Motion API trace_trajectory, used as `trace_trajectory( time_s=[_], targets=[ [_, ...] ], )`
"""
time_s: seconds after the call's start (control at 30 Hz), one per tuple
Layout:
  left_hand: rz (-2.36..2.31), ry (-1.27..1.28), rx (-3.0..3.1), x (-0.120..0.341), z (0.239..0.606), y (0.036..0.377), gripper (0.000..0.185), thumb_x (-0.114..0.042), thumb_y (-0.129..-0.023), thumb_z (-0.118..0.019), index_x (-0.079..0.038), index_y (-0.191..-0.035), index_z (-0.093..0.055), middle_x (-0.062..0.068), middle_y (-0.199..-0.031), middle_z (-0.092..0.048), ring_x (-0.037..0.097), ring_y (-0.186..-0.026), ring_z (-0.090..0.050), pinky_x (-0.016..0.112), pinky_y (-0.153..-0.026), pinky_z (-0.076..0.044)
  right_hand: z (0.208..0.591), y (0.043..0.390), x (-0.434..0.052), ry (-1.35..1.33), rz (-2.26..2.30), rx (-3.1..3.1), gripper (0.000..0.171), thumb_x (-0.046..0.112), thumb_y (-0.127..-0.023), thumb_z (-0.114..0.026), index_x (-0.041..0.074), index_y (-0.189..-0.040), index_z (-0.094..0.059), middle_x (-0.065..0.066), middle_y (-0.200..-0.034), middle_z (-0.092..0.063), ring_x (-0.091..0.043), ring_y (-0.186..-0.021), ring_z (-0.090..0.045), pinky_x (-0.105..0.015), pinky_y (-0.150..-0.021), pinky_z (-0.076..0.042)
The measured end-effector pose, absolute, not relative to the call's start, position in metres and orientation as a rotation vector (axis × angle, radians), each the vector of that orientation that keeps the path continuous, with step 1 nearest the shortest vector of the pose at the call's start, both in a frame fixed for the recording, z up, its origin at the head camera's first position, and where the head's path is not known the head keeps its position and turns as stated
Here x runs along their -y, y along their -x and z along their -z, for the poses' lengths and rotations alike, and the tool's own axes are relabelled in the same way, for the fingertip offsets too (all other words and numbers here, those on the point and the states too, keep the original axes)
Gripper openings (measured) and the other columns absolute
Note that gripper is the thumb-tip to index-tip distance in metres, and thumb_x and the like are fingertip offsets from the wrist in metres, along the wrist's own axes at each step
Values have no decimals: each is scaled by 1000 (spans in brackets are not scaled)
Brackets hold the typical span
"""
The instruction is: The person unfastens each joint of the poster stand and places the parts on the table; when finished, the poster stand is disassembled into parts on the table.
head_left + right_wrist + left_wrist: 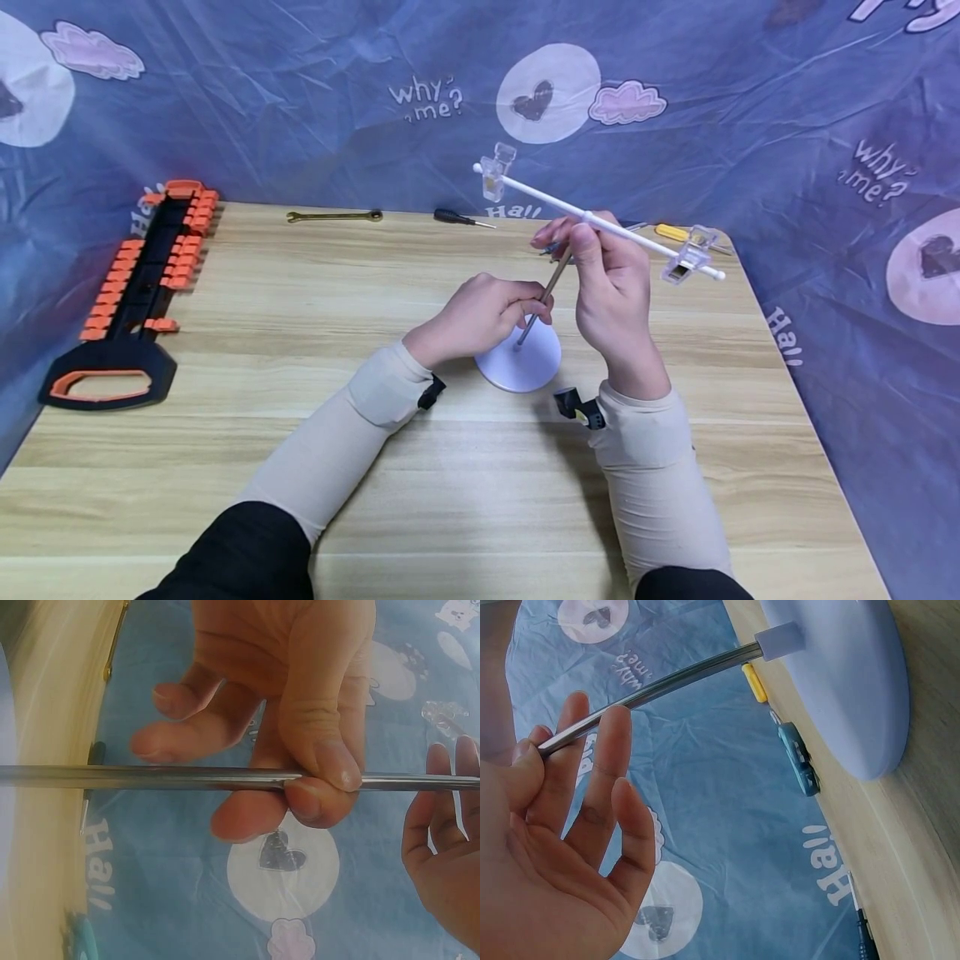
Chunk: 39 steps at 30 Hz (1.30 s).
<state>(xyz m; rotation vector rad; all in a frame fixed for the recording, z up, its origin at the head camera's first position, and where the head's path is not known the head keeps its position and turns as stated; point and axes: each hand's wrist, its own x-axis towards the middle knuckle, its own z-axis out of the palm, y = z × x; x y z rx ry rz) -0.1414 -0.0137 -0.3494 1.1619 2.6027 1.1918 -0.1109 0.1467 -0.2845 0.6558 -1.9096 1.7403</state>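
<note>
Both sleeves (352, 433) reach in over the wooden table (300, 467).
Left hand (480, 315) pinches the metal rod (542, 304) low, maybe to steady it on the round white base (519, 360); right hand (611, 279) pinches it higher, under the white bar (600, 222) with 2 clear clips. Blue cloth (315, 108) says "why me?".

left hand (562, 847): thumb and fingertips pinch the metal rod (652, 686), other fingers straight | rod: runs tilted into the square socket (780, 639) of the round white base (847, 682) | base: on the wooden surface (922, 847) | by the surface edge: yellow handle (754, 682), teal piece (799, 759) | behind: blue printed cloth (735, 847)
</note>
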Motion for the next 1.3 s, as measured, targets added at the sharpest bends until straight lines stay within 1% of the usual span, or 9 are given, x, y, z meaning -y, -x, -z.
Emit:
trace_trajectory(
  time_s=[0.2,0.33,0.43,0.53,0.67,0.73,0.9,1.13,1.3],
  targets=[
    [-1178,-1158,-2612,13,348,141,21,-20,-110,-57,-18,-106,-77,-12,-97,-81,5,-78,-74,27,-78,-54,285,111,-149,-643,-1736,1919,39,18,-113,-50,-12,-95,-68,4,-95,-75,-19,-99,-69,-32,-86,-52],
    [-1179,-1152,-2611,13,348,140,21,-21,-110,-57,-19,-105,-78,-12,-97,-81,4,-78,-73,28,-77,-54,284,111,-155,-630,-1762,1910,34,12,-113,-48,-6,-96,-71,3,-96,-75,-20,-101,-69,-31,-88,-51],
    [-1183,-1148,-2605,12,347,140,22,-21,-110,-57,-19,-105,-78,-11,-97,-81,4,-78,-72,29,-78,-54,283,113,-161,-608,-1785,1884,32,8,-112,-48,-2,-96,-74,1,-96,-76,-21,-101,-68,-30,-86,-50],
    [-1188,-1149,-2599,13,347,141,21,-23,-110,-58,-18,-105,-78,-10,-99,-82,5,-79,-73,30,-79,-54,282,115,-167,-587,-1809,1847,31,6,-111,-49,0,-94,-74,-2,-95,-76,-20,-96,-69,-31,-83,-48],
    [-1199,-1161,-2587,14,348,142,20,-23,-110,-58,-18,-107,-77,-8,-100,-82,6,-80,-74,31,-80,-55,281,118,-175,-567,-1823,1801,30,6,-111,-50,-1,-93,-74,-5,-95,-76,-20,-91,-72,-31,-83,-50],
    [-1206,-1163,-2580,14,349,142,19,-23,-110,-58,-17,-107,-77,-7,-100,-82,5,-80,-73,30,-80,-55,280,119,-178,-560,-1824,1787,30,6,-111,-51,-4,-94,-74,-5,-96,-76,-20,-91,-72,-31,-83,-51],
    [-1213,-1156,-2563,15,349,142,20,-22,-110,-58,-17,-107,-77,-7,-100,-82,4,-79,-71,29,-79,-54,279,119,-187,-536,-1813,1783,29,4,-110,-51,-5,-98,-75,-6,-96,-76,-20,-92,-73,-30,-83,-52],
    [-1220,-1157,-2556,16,349,143,19,-21,-110,-57,-17,-108,-76,-8,-100,-81,7,-80,-73,30,-80,-55,278,121,-199,-486,-1826,1766,26,2,-109,-51,-6,-103,-76,-8,-98,-76,-21,-94,-73,-30,-84,-51],
    [-1225,-1165,-2561,17,350,144,19,-21,-110,-57,-17,-106,-75,-9,-100,-81,9,-80,-74,30,-81,-55,277,124,-209,-431,-1866,1708,25,1,-109,-53,-8,-103,-75,-11,-97,-75,-23,-92,-74,-31,-82,-52]
  ],
)
